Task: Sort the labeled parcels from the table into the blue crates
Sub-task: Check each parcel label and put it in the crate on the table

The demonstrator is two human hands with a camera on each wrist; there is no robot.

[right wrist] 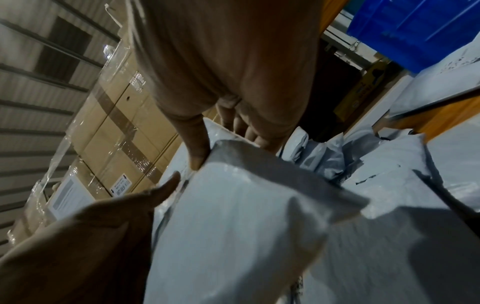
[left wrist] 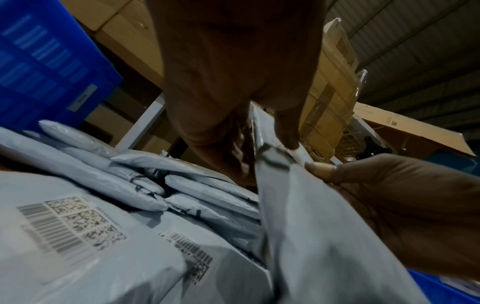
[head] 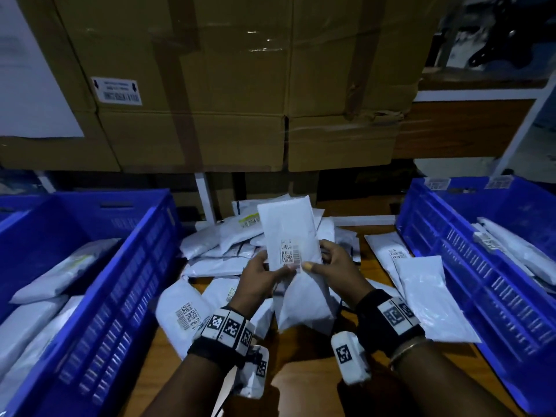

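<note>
Both of my hands hold a white plastic parcel upright above the table, its barcode label facing me. My left hand pinches its lower left edge, thumb in front and fingers behind. My right hand pinches the lower right edge, thumb next to the label. More white plastic hangs between my wrists; I cannot tell whether it is the same parcel or a second one. The right wrist view shows the right hand pinching the plastic. A blue crate stands left and another blue crate right, both holding parcels.
A heap of white parcels covers the wooden table between the crates, with a few more parcels leaning at the right crate. Stacked cardboard boxes rise behind the table.
</note>
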